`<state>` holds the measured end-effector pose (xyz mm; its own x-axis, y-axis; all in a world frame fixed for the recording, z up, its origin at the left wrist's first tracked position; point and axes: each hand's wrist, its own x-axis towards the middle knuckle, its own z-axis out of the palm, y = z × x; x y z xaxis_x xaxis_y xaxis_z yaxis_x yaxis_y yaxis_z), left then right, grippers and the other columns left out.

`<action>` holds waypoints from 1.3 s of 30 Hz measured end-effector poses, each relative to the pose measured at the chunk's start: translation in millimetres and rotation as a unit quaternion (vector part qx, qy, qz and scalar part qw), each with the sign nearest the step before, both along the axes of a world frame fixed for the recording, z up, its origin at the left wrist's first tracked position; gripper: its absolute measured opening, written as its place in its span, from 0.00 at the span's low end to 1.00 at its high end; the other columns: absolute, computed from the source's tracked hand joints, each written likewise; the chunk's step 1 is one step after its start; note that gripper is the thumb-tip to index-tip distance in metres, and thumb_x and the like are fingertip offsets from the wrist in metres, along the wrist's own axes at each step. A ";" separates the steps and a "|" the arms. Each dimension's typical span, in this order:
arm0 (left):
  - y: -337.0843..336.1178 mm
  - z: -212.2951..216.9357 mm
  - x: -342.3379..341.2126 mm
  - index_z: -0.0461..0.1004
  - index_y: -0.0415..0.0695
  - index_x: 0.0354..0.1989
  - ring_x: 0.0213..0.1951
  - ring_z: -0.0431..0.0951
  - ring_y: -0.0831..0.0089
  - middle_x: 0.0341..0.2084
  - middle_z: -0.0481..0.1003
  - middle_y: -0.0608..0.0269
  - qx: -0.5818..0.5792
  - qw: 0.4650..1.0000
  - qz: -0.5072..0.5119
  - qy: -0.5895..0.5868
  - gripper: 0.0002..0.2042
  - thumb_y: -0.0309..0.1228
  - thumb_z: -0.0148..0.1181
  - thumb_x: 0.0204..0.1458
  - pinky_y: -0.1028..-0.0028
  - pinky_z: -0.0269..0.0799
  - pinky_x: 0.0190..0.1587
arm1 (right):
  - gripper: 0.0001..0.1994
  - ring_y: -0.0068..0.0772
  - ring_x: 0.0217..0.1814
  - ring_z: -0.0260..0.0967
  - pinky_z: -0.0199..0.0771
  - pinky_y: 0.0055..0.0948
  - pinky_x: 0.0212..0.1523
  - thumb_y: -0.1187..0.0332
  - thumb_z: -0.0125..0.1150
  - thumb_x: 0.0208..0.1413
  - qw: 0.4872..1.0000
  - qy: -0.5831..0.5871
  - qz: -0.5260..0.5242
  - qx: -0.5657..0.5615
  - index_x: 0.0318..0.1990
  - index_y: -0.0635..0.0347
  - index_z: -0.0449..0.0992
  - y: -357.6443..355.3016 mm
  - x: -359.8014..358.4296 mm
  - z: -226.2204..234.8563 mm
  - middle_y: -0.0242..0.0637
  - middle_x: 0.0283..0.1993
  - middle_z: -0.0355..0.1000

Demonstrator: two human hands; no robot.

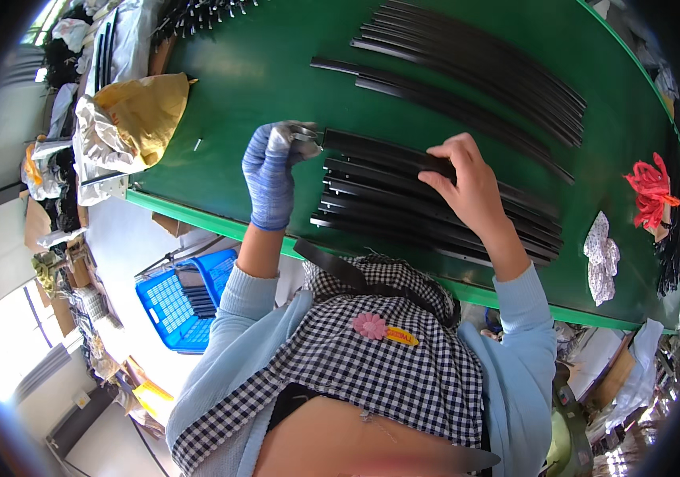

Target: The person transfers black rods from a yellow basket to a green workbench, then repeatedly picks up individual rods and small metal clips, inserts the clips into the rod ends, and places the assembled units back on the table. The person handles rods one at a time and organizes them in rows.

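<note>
My left hand (pixel 271 171), in a blue-grey knitted glove, is closed at the left end of a long black rail (pixel 375 149). Its fingers pinch a small shiny metal piece (pixel 308 137), too small to name exactly. Bare, my right hand (pixel 467 179) grips that same rail between thumb and fingers farther along its length. Below the rail, several more black rails (pixel 403 208) lie side by side near the table's front edge, partly hidden under my right hand and wrist.
Across the green table (pixel 244 87), more black rails (pixel 475 67) lie in a far bundle, with a pair (pixel 443 103) nearer. A brown sack (pixel 145 115) lies at the left. Red bundled material (pixel 652 191) and a spotted cloth (pixel 600 258) lie right. A blue basket (pixel 169 310) stands below the table.
</note>
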<state>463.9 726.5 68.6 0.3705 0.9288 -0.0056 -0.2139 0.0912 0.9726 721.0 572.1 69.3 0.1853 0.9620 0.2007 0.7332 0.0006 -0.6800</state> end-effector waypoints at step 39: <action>-40.7 55.9 12.4 0.67 0.30 0.61 0.25 0.76 0.68 0.29 0.73 0.58 -0.364 0.845 -0.344 -0.188 0.27 0.38 0.58 0.57 0.60 0.83 0.37 | 0.20 0.34 0.39 0.71 0.73 0.29 0.38 0.56 0.74 0.48 0.987 0.142 -0.055 -0.053 0.41 0.61 0.76 -84.7 -28.8 61.6 0.36 0.39 0.70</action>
